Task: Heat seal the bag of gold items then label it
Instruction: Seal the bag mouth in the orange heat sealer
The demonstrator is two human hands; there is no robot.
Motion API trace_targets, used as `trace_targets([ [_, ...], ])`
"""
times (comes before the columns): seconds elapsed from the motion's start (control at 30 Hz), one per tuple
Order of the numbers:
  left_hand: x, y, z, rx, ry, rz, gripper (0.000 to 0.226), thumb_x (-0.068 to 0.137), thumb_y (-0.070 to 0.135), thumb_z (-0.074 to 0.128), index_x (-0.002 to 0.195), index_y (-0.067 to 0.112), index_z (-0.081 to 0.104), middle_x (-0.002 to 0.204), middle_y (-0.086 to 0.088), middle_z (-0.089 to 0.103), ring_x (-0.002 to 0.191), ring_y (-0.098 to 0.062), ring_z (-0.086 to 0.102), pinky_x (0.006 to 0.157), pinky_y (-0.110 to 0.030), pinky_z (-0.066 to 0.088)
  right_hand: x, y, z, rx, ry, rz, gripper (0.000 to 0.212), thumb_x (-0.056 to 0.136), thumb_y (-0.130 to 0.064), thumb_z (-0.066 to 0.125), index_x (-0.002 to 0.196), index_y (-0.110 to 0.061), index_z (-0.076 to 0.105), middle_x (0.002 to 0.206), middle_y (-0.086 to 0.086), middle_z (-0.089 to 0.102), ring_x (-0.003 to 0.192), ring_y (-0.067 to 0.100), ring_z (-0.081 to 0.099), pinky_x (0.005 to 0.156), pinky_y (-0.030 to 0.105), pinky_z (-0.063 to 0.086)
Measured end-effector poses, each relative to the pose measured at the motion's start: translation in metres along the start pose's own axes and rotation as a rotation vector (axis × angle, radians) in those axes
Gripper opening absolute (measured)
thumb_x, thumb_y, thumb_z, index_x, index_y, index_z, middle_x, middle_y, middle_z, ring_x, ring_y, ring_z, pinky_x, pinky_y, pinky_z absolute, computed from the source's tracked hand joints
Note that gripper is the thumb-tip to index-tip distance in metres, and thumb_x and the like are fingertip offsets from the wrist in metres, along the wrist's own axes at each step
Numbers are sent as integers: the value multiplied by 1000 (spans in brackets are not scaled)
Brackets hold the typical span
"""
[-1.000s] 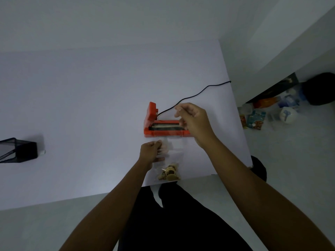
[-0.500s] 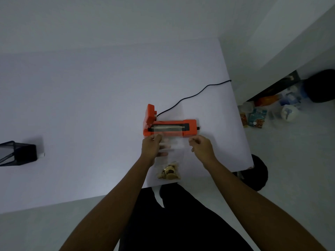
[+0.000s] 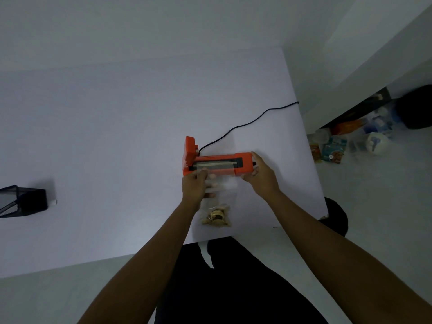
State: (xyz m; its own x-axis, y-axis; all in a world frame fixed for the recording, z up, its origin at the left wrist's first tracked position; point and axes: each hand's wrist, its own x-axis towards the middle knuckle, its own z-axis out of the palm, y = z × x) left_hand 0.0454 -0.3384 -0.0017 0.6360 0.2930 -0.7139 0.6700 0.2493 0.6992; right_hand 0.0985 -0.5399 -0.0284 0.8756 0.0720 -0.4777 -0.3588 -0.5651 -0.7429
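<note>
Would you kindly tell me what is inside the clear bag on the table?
A small heap of gold items sits at the near end of the bag. The rest looks empty, though the left hand covers part of it. Their exact kind is blurred.

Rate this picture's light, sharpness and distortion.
Head view: dim, bluish light, so the white table looks grey-violet. Head view: the clear bag barely shows and its gold items look soft, while the orange sealer reads clearly. Head view: the wide lens bends the table's edges, and the floor clutter at right is blurred.
</note>
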Motion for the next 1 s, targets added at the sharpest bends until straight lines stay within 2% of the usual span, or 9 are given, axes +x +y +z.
trace_targets([
  [0.1,3,4,2,3,8,15,22,97,16,52,99,1,68,91,-14,73,62,-24,72,49,-35,57,-3,1,-2,17,-19,3,87,84,-16,78,154,-22,27,115,0,60,100,14,61,94,27,49],
  [0.23,2,12,6,-24,9,24,20,97,12,50,98,1,67,86,-12,72,54,-16,70,45,-34,57,-2,0,-4,14,-16,-25,82,87,-21,75,154,-22,28,111,-1,60,89,7,58,91,26,47],
  [0.4,6,10,9,-4,52,57,19,98,14,51,95,2,65,78,-9,68,55,-19,70,48,-36,59,2,0,-5,7,-9,-40,77,86,-20,76,151,-21,35,112,1,62,93,13,59,93,32,51],
  [0.5,6,9,12,-11,73,93,17,97,11,52,94,2,66,75,-8,66,54,-14,69,48,-37,59,3,2,-4,-4,-8,-53,77,85,-21,77,150,-22,35,106,1,62,89,14,60,91,33,53],
  [0.63,2,8,13,5,71,150,18,98,10,51,87,11,66,77,-7,69,57,-18,71,48,-40,60,4,3,-4,-3,-6,-51,78,84,-23,77,150,-22,36,101,0,62,77,0,57,88,28,51],
  [0.77,-1,14,20,77,3,264,18,98,17,54,98,6,68,80,-8,72,58,-26,70,43,-36,57,4,2,-6,-7,0,-63,75,84,-22,77,148,-20,38,88,-9,57,74,0,54,83,26,48],
  [0.9,-6,20,31,129,-88,373,21,99,20,54,100,6,69,81,-13,71,57,-26,68,43,-36,56,5,3,-6,-14,-7,-66,76,84,-25,78,148,-23,37,102,-1,59,86,13,58,86,29,49],
  [1.0,-12,19,32,143,-146,422,21,100,18,52,101,6,69,86,-8,74,63,-22,71,48,-30,56,5,4,-6,-1,-1,-56,78,83,-24,78,149,-22,36,101,0,59,86,12,56,84,27,46],
])
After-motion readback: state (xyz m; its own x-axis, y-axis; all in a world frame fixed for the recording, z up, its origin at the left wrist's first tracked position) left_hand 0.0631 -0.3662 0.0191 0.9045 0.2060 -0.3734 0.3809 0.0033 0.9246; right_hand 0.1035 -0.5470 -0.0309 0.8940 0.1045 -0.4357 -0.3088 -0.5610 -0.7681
